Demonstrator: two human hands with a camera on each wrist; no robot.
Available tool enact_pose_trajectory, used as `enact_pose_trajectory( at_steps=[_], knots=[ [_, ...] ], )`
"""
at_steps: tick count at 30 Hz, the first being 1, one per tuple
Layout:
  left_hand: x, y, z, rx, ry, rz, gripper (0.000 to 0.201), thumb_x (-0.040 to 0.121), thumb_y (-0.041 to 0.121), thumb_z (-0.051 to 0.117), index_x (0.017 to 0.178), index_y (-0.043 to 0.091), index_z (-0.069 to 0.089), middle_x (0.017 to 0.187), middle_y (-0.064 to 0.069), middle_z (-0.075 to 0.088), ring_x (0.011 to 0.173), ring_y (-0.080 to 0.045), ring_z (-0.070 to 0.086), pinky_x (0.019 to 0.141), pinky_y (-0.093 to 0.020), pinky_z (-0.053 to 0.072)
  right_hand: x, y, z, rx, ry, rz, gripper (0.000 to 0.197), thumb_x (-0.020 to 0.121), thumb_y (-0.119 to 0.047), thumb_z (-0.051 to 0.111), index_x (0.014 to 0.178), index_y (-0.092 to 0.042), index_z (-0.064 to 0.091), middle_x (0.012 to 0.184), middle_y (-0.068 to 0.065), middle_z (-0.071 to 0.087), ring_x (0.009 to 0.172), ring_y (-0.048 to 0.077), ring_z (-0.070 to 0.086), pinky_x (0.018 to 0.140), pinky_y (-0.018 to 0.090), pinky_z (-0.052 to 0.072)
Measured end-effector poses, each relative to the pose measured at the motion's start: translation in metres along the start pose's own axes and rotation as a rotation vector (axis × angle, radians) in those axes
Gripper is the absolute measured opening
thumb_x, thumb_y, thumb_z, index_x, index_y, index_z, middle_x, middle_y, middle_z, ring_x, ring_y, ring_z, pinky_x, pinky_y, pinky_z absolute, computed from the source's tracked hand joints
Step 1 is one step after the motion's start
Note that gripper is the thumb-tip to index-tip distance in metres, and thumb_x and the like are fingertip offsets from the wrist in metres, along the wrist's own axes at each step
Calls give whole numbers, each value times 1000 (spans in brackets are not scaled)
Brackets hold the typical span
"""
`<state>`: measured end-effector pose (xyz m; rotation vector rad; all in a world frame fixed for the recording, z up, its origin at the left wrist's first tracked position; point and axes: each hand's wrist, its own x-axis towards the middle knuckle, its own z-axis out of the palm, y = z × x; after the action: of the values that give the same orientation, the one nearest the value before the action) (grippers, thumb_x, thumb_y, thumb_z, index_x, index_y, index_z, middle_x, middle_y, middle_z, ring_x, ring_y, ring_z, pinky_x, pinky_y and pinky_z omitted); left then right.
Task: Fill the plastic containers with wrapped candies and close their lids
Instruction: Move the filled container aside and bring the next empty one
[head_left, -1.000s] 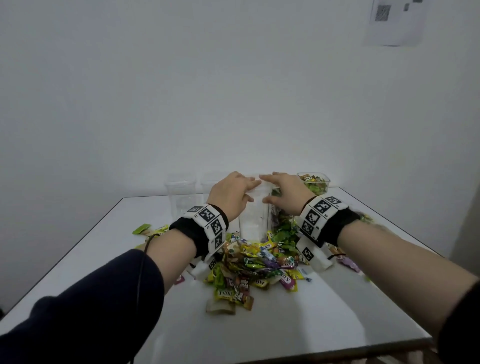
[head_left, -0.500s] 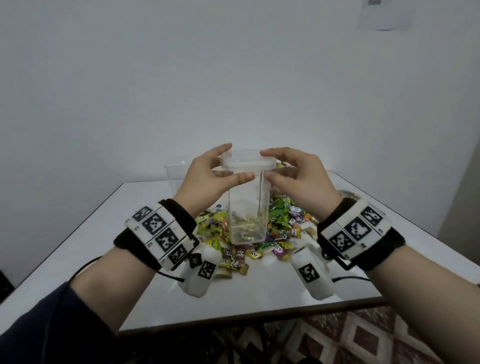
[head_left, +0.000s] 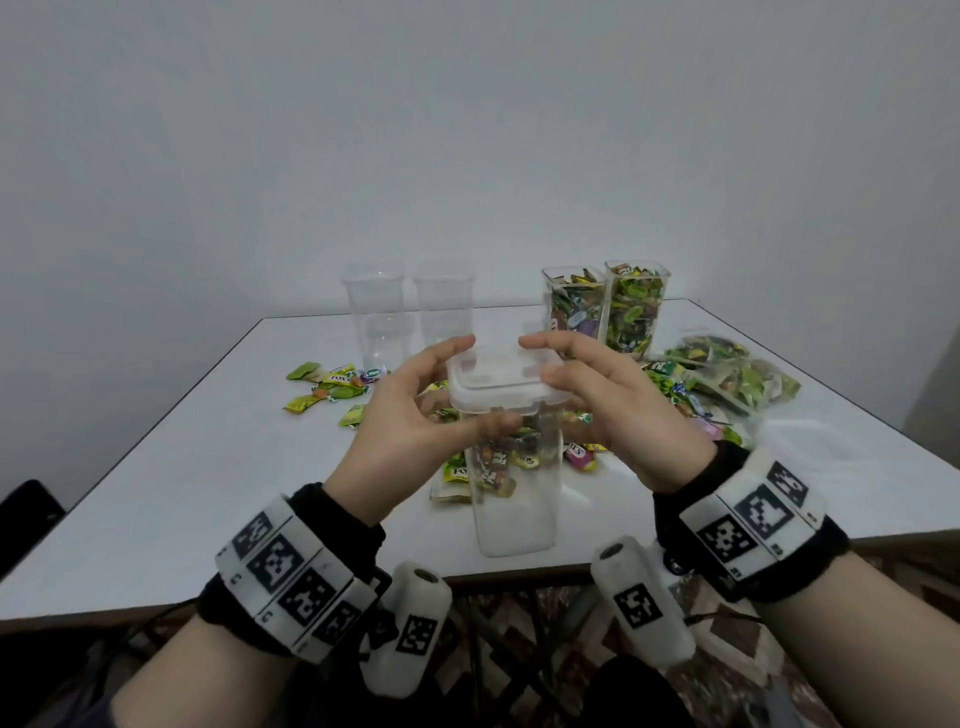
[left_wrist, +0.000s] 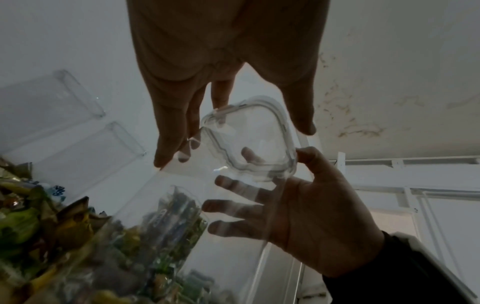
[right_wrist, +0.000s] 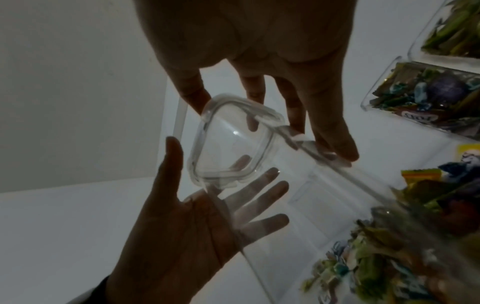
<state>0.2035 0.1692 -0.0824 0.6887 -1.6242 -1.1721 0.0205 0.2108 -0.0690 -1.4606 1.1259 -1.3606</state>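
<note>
A tall clear plastic container (head_left: 514, 514) with its lid (head_left: 501, 384) on top is held up over the table's front edge. It looks empty, with candies showing through its walls. My left hand (head_left: 436, 405) grips the top from the left, thumb across the front under the lid. My right hand (head_left: 587, 400) grips it from the right. From the left wrist view the lid (left_wrist: 249, 139) sits between the left fingers (left_wrist: 171, 133) and the right hand (left_wrist: 311, 216). In the right wrist view the lid (right_wrist: 233, 139) lies between both hands. A pile of wrapped candies (head_left: 582, 457) lies behind the container.
Two candy-filled containers (head_left: 574, 306) (head_left: 636, 306) stand without lids at the back right. Two empty clear containers (head_left: 376, 312) (head_left: 444, 301) stand at the back left. Loose candies (head_left: 332, 387) lie left of centre. Candy bags (head_left: 727, 374) sit at right. The white table's front edge (head_left: 156, 608) is near my wrists.
Both hands took hold of the lidded container at the back of the table, lifted it and brought it toward me, over the front edge. The head view has tilted down.
</note>
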Motion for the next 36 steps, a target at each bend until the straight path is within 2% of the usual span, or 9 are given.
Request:
enact_pose_trajectory(
  at_steps=[5,9,11,14,20,25,28,34,36],
  knots=[
    [7,-7,-1,-33,-43,-71,78,57,43,77,130,27,54,115,-1,66,95,-4,66,81,-21,52,10,9,5,67,69,34,17,92,-18,52,104,-23,63,92,5,61,81,21,57,67,35,48],
    [22,-8,-2,-13,-101,-114,66,69,42,71,131,30,52,79,9,60,81,-4,58,76,-23,51,26,9,5,123,134,54,10,88,-28,62,89,-19,60,92,4,63,77,20,63,60,37,52],
    [26,-11,-4,-38,-106,-147,61,71,42,69,129,34,53,79,9,58,87,-8,56,87,-35,48,33,10,6,144,149,65,10,86,-26,65,86,-19,58,96,9,59,76,20,64,55,33,52],
    [29,-14,-5,-56,-88,-132,59,70,40,68,126,33,55,81,19,64,90,-6,61,85,-32,48,41,15,9,184,186,66,8,85,-18,66,89,-18,59,96,11,57,73,19,62,48,26,47],
    [34,-17,-5,-122,-74,-145,55,76,23,67,129,29,53,95,13,70,93,-6,65,76,-19,50,50,24,14,233,209,20,13,86,-10,64,86,-21,58,97,15,54,82,27,56,63,38,48],
    [39,-19,-4,-188,-42,-223,62,73,14,74,127,40,56,108,10,67,102,-11,63,90,-30,46,51,28,15,218,223,10,14,86,-13,64,83,-25,59,81,4,56,80,24,51,67,41,41],
    [42,-15,-3,-162,16,-219,58,79,11,70,130,36,55,101,15,67,96,-7,65,83,-28,47,50,28,15,203,222,4,13,86,-14,64,83,-26,59,81,5,54,81,23,50,67,41,40],
    [46,-6,-6,213,99,-82,62,69,43,80,126,27,60,111,4,68,104,-10,64,93,-29,50,50,29,10,202,179,-1,12,88,-14,62,84,-25,57,76,-1,59,75,18,55,60,34,44],
    [45,-8,-7,309,146,-30,60,69,50,77,123,29,63,108,9,68,105,-3,60,89,-14,47,51,29,8,220,161,1,13,88,-15,62,83,-26,57,75,-6,62,77,14,59,63,34,48]
  ],
)
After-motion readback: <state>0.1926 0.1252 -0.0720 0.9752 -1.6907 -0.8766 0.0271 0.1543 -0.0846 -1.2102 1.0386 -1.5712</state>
